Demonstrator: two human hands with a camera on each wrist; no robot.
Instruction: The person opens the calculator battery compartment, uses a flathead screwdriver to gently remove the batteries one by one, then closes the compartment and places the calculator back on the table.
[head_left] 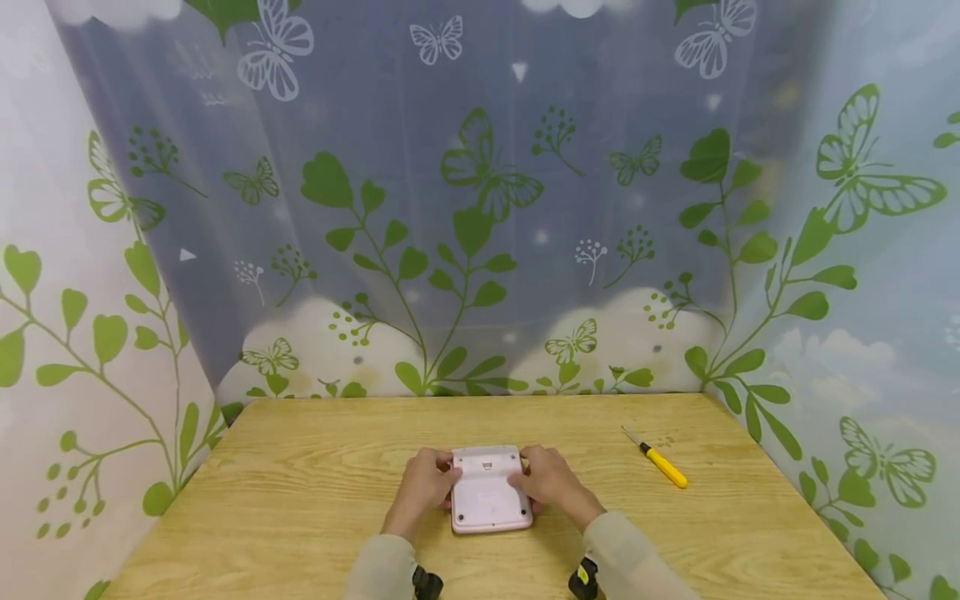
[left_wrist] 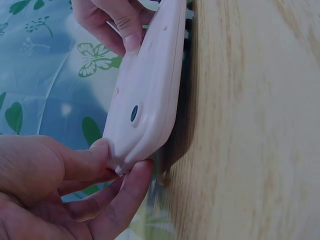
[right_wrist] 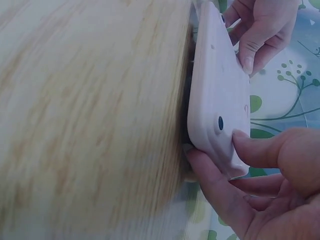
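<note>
A pale pink calculator (head_left: 491, 502) lies with its back up over the middle of the wooden table, small dark round feet at its corners. My left hand (head_left: 424, 483) grips its left edge, thumb on the back and fingers curled beneath. On the opposite edge my right hand (head_left: 555, 481) holds it the same way. In the left wrist view the calculator (left_wrist: 142, 95) stands slightly off the table, a dark shadow under it. The right wrist view shows my right thumb on the back of the calculator (right_wrist: 220, 95) and the index finger at its lower edge. Its key side is hidden.
A screwdriver (head_left: 663, 465) with a yellow handle lies on the table to the right, its tip pointing away to the left. Several tiny dark bits, like screws (head_left: 665, 441), lie beside it. A patterned curtain (head_left: 480, 250) hangs behind the wooden table (head_left: 300, 500).
</note>
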